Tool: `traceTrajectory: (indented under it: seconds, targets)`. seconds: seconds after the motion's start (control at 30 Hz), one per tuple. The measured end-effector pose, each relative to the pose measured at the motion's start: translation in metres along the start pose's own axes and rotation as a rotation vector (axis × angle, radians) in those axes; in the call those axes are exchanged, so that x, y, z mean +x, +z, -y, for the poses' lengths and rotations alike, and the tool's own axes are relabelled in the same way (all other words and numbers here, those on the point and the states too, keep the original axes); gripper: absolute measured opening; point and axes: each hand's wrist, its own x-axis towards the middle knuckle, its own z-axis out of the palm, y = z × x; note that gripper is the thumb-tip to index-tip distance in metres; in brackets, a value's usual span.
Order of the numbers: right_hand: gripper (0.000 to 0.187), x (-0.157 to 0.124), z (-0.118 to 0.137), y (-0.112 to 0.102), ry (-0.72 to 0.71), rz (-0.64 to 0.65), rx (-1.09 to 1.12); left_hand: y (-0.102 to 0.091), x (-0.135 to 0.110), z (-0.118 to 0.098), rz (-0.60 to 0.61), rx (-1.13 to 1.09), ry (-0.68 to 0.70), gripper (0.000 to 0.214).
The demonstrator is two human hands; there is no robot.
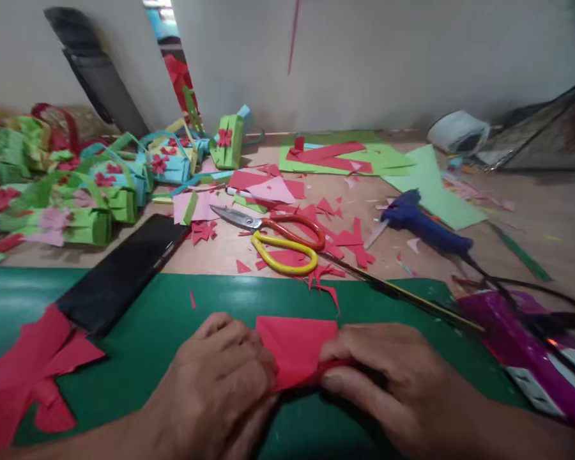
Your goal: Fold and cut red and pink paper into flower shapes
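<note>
A small piece of red paper (294, 342) with a folded lower edge lies on the green mat (182, 297) between my two hands. My left hand (220, 374) is closed on the paper's left side, its fingertips curled over the edge. At the right side, my right hand (388, 374) pinches the folded lower edge between thumb and fingers. Beyond the paper lie scissors (273, 236) with one red and one yellow handle loop, among red scraps. Larger red cut paper (23, 377) sits at the mat's left.
A black phone (124, 271) lies at left, near several small paper baskets with flowers (84, 214). At right are a blue glue gun (426, 223), its cord, and a purple packet (522, 351). Green paper sheets (364, 163) lie at the back. A thin stick (402, 294) crosses the mat's edge.
</note>
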Motion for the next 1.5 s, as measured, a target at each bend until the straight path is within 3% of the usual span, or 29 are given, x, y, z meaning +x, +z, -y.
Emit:
traceTrajectory:
  seconds: [0.13, 0.23, 0.3, 0.43, 0.57, 0.73, 0.83, 0.93, 1.17, 1.4, 1.5]
  targets:
    - [0.015, -0.003, 0.000, 0.004, 0.107, -0.053, -0.102, 0.000, 0.005, -0.002, -0.035, 0.044, -0.179, 0.012]
    - [0.018, -0.001, -0.001, 0.006, 0.136, -0.061, -0.176, -0.002, 0.004, 0.001, -0.062, 0.164, -0.244, 0.042]
    - [0.015, 0.001, -0.002, 0.007, 0.133, -0.051, -0.186, -0.005, 0.002, 0.001, -0.059, 0.288, -0.190, 0.043]
    - [0.015, 0.003, -0.004, 0.008, 0.082, -0.046, -0.187, -0.008, -0.003, -0.007, -0.013, 0.426, 0.077, 0.026]
    - [0.015, 0.003, -0.007, 0.011, 0.029, -0.092, -0.215, -0.002, -0.006, -0.017, 0.150, 0.425, 0.192, 0.026]
    - [0.014, 0.002, -0.011, 0.014, -0.033, -0.127, -0.259, 0.010, -0.009, -0.013, 0.182, 0.500, 0.191, 0.030]
    - [0.015, 0.002, -0.013, 0.014, -0.076, -0.144, -0.268, 0.018, -0.012, -0.011, 0.166, 0.478, 0.133, 0.030]
    - [0.018, 0.003, -0.013, 0.013, -0.122, -0.140, -0.264, 0.024, -0.014, -0.009, 0.110, 0.481, 0.163, 0.032]
    - [0.020, 0.004, -0.014, 0.013, -0.121, -0.107, -0.271, 0.023, -0.012, -0.007, 0.103, 0.488, 0.170, 0.029]
    - [0.024, 0.004, -0.014, 0.013, -0.113, -0.108, -0.295, 0.023, -0.012, -0.008, 0.176, 0.507, 0.169, 0.034]
    - [0.024, 0.004, -0.014, 0.013, -0.115, -0.116, -0.290, 0.028, -0.016, -0.006, 0.101, 0.498, 0.170, 0.034]
